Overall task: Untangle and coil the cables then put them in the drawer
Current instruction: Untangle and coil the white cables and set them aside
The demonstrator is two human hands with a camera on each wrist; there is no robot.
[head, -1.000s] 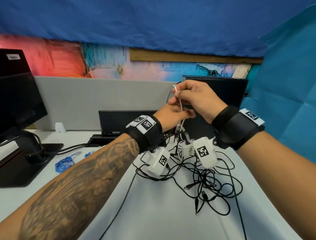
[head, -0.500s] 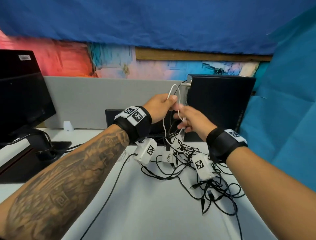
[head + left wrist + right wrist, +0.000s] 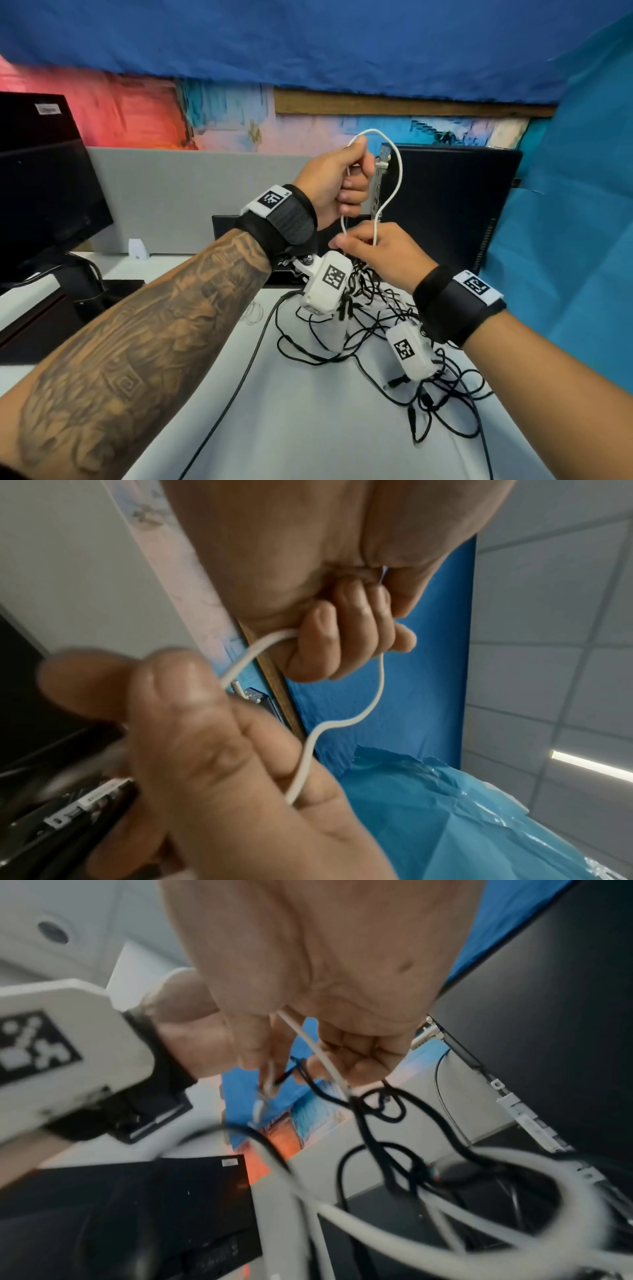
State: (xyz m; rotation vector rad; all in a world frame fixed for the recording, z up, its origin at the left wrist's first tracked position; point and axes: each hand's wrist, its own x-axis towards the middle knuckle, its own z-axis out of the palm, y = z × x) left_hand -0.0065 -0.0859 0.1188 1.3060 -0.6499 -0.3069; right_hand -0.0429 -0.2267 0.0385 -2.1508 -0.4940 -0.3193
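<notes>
A thin white cable (image 3: 397,174) arcs in a loop between my two raised hands. My left hand (image 3: 342,185) grips its upper end in a fist above the desk; in the left wrist view the white cable (image 3: 373,696) runs out of the curled left fingers (image 3: 329,645). Just below, my right hand (image 3: 373,251) pinches the same cable; the right wrist view shows the white cable (image 3: 315,1050) passing through the right fingers (image 3: 356,1053). A tangle of black cables (image 3: 404,349) lies on the white desk (image 3: 308,428) beneath and trails up toward my right hand.
A black computer case (image 3: 452,205) stands behind my hands, a black monitor (image 3: 41,185) at the left on its stand. A grey partition (image 3: 191,195) backs the desk. Blue sheeting (image 3: 565,240) hangs at the right. One long black cable (image 3: 239,387) runs toward the front edge.
My left hand has risen with the white cable's upper end, and my right hand has dropped below it, so the white loop between them has lengthened.
</notes>
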